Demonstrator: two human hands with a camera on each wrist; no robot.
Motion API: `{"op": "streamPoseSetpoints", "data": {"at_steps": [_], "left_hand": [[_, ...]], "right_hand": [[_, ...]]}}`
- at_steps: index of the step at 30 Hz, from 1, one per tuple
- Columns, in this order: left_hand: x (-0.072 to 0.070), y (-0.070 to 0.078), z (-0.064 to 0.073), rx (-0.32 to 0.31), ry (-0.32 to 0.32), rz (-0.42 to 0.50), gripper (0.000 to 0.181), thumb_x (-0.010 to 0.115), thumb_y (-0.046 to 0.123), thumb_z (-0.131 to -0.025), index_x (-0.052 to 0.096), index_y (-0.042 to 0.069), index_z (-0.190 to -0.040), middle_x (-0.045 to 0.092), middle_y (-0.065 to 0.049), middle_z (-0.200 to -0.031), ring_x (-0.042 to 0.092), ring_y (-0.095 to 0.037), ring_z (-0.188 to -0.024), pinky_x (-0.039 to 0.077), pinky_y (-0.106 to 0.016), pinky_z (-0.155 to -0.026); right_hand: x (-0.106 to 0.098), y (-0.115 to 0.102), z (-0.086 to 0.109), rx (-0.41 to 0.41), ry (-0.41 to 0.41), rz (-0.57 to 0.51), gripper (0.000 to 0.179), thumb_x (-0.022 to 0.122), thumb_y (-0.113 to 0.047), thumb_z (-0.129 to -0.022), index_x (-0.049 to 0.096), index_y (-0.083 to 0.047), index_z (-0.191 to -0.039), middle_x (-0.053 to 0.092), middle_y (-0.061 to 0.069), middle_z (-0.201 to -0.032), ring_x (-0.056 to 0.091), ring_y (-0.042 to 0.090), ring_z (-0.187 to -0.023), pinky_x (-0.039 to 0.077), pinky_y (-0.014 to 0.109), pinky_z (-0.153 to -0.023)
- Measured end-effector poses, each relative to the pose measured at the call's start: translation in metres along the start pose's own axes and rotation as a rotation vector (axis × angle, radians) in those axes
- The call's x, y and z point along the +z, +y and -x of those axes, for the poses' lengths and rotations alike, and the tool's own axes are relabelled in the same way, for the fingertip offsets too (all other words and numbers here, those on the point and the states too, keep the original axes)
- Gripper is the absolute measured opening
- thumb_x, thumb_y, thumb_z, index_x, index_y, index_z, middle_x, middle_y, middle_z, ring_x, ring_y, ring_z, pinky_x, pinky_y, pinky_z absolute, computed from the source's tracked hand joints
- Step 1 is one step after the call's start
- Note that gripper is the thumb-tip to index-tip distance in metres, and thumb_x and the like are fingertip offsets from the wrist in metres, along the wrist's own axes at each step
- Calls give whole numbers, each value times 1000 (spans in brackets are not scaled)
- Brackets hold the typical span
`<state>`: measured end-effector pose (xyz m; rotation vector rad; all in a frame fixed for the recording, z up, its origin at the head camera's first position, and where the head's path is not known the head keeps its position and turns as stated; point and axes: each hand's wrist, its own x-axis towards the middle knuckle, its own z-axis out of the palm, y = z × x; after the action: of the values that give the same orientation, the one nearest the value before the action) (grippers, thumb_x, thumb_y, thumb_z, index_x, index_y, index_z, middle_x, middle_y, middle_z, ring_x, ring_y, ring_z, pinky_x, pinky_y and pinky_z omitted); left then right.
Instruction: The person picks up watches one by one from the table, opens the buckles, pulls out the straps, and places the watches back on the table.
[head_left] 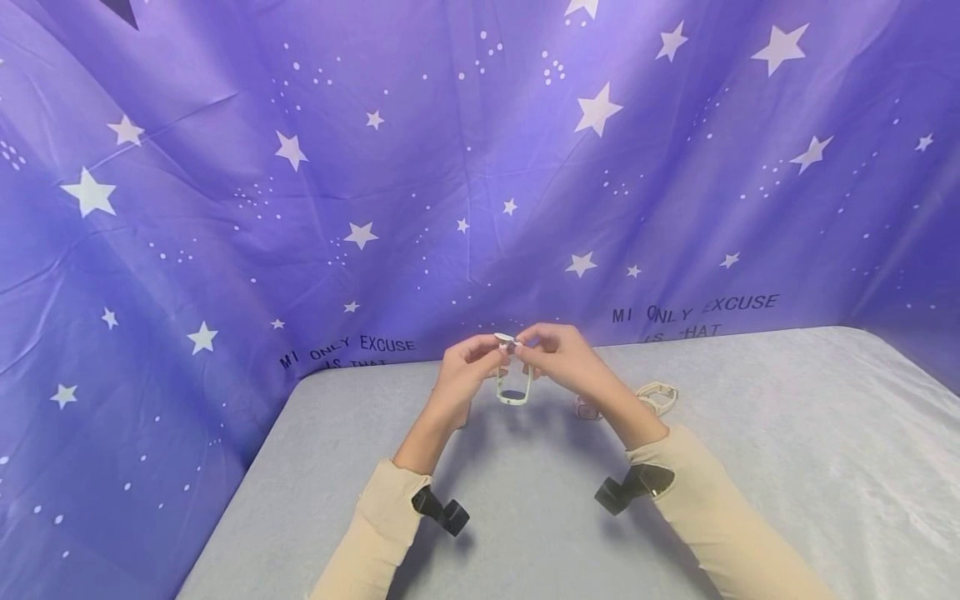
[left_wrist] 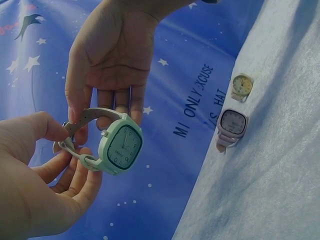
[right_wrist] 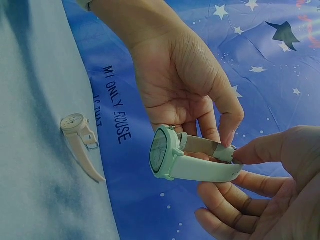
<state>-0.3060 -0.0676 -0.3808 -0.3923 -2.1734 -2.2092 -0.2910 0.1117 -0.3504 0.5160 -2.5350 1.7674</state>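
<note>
A mint-green wristwatch (head_left: 513, 401) with a rounded-square dial is held up above the table, its strap bent into a loop. My left hand (head_left: 461, 377) pinches one side of the strap near the metal buckle (right_wrist: 233, 155). From the other side, my right hand (head_left: 564, 360) pinches the strap by the buckle between thumb and forefinger. The strap ends come together between the fingertips of both hands. In the left wrist view the watch face (left_wrist: 124, 146) points away from the hands, with the crown on its edge showing.
On the grey cloth-covered table (head_left: 787, 467), a pink square watch (left_wrist: 233, 123) lies beside a cream watch with a round dial (left_wrist: 242, 85), both near my right forearm. Behind the table hangs a purple curtain (head_left: 420, 167) with white stars.
</note>
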Motion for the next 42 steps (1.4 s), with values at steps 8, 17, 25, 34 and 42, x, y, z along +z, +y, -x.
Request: {"op": "streamPoseSetpoints", "data": {"at_steps": [8,17,25,34,42], "left_hand": [[0,0,0,3,2,8,28,64,3,-92,67,-10,-116,73,-3,-100,68,-10,-86,62,-30,-83],[1,1,0,-13,3,-3,28,65,5,-92,67,-9,-116,73,-7,-103,68,-9,-84,62,-30,-82],[0,0,0,-6,5,-7,27,64,5,-92,68,-9,-116,73,-6,-101,68,-9,-85,62,-30,-82],[0,-3,-2,-11,11,-9,27,64,4,-92,68,-9,-115,74,-9,-102,68,-10,-84,62,-31,-83],[0,-2,-1,-16,4,-1,27,64,4,-92,68,-8,-115,73,-4,-99,68,-12,-85,62,-29,-81]], "right_hand": [[1,0,-2,14,0,11,21,65,-13,-98,69,4,-110,73,13,-88,65,14,-70,59,31,-73],[0,1,-1,5,-1,9,23,65,-16,-99,68,5,-108,71,16,-85,62,14,-67,59,31,-72],[-1,1,-1,2,-6,0,23,64,-15,-99,68,6,-109,71,10,-81,62,14,-68,60,32,-73],[1,-1,0,9,-10,18,23,63,-14,-100,67,6,-110,71,13,-80,62,14,-68,58,29,-72],[0,0,0,10,-7,25,23,64,-13,-99,66,7,-109,72,17,-85,64,14,-69,61,37,-76]]}}
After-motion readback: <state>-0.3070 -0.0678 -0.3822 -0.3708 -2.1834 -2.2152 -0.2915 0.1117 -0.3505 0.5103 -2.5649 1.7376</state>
